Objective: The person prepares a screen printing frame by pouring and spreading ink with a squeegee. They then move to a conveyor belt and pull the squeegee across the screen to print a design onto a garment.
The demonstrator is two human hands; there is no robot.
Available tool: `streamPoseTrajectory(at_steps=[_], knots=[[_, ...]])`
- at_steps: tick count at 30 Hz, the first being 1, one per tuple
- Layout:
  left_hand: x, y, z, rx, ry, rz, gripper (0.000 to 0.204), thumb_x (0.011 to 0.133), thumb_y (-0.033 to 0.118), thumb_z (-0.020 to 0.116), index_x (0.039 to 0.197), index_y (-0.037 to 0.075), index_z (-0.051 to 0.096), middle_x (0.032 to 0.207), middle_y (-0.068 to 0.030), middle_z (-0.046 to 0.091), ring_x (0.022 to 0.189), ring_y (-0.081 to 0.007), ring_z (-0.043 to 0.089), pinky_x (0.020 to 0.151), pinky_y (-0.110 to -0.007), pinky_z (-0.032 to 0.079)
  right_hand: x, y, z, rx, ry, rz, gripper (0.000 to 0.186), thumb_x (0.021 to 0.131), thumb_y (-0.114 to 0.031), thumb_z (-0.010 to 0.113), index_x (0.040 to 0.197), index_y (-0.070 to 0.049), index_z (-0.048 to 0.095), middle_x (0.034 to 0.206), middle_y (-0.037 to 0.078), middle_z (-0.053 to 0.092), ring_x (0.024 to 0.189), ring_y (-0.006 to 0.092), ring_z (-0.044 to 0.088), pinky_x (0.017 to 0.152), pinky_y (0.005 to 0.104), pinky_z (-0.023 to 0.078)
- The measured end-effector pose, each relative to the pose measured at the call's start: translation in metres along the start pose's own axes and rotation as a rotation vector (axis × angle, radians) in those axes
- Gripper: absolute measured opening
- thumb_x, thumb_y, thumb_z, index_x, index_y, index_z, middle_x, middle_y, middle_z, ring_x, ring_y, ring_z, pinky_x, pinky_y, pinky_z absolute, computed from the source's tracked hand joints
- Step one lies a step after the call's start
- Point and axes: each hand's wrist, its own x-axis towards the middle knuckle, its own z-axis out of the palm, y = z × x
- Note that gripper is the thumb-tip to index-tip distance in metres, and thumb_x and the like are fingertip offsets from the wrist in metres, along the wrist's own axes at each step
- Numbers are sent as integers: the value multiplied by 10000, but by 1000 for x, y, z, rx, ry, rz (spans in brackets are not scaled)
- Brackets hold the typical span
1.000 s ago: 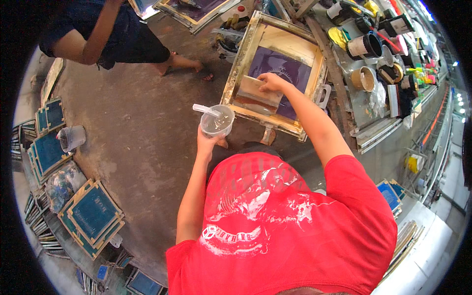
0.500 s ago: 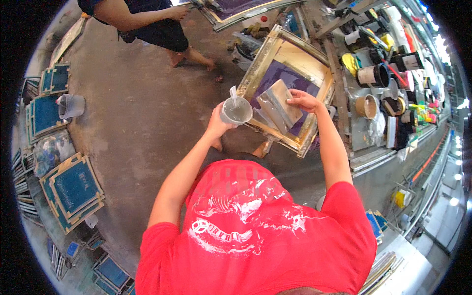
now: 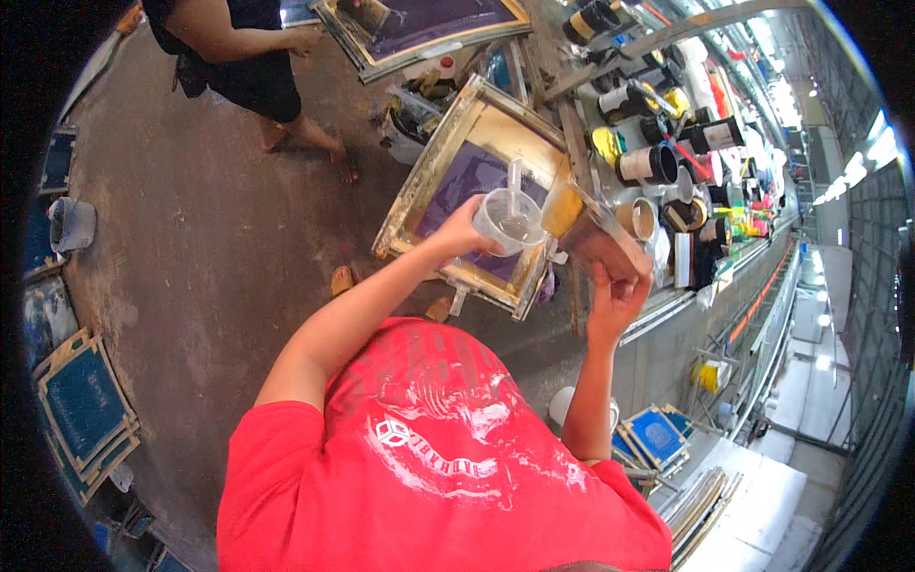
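While the person in the red shirt (image 3: 438,467) leans forward at the centre of the frame, the left hand (image 3: 464,232) holds a clear plastic cup (image 3: 510,221) with its grip wrapped around the cup's side, and a pale stick (image 3: 515,191) stands up out of the cup. Just right of it, the right hand (image 3: 615,296) is raised with its grip closed on the lower end of a flat squeegee-like scraper (image 3: 586,234), whose yellowish upper edge sits just beside the cup's rim; whether the two touch cannot be told. Both are held above the lower right corner of a wooden-framed printing screen (image 3: 448,153) with a purple mesh, which lies tilted in the upper middle of the frame. To the right of the screen, a long table (image 3: 667,315) carries many open paint cans and tubs (image 3: 648,164). At the upper left another person (image 3: 238,57) in dark clothes stands on the bare concrete floor (image 3: 191,257), near a second framed screen (image 3: 429,24) at the top edge. Blue framed screens (image 3: 86,405) lie stacked at the lower left, and more of them (image 3: 653,437) sit at the lower right.
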Motion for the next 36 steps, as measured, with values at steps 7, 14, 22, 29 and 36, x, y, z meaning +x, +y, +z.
streamPoseTrajectory(at_steps=[7,14,22,29,36], knots=[[-10,51,15,-159,25,61,884,622,15,866,1392,57,435,1275,-86,580,1155,-222,598,946,-366,546,-17,-10,11,-273,149,-184,612,878,-15,755,1361,-39,380,1321,155,514,1214,265,538,1046,413,441],[-18,89,25,-231,105,180,884,614,53,899,1374,54,448,1239,-83,586,1123,-202,612,882,-346,555,-11,-12,29,-193,27,-381,457,910,-53,729,1290,-17,479,1262,235,628,1164,309,624,975,420,506],[-30,108,21,-225,197,349,802,612,19,899,1320,37,522,1193,-64,620,1097,-172,613,931,-338,526,10,-13,29,-311,-92,-451,298,956,-163,661,1200,8,653,1237,195,681,1171,340,649,1008,434,492],[-50,124,11,-243,255,387,787,635,-28,867,1332,33,504,1232,-68,605,1139,-180,602,1007,-332,490,24,-13,20,-488,-140,-528,280,888,-16,659,1167,-23,688,1213,160,697,1178,344,641,1008,439,495],[-33,118,-5,-248,232,516,899,633,-28,890,1397,70,426,1343,-54,557,1267,-199,538,1093,-385,444,21,22,17,-607,-344,-454,404,823,92,639,1205,-36,676,1152,153,698,1110,332,644,961,398,503]])
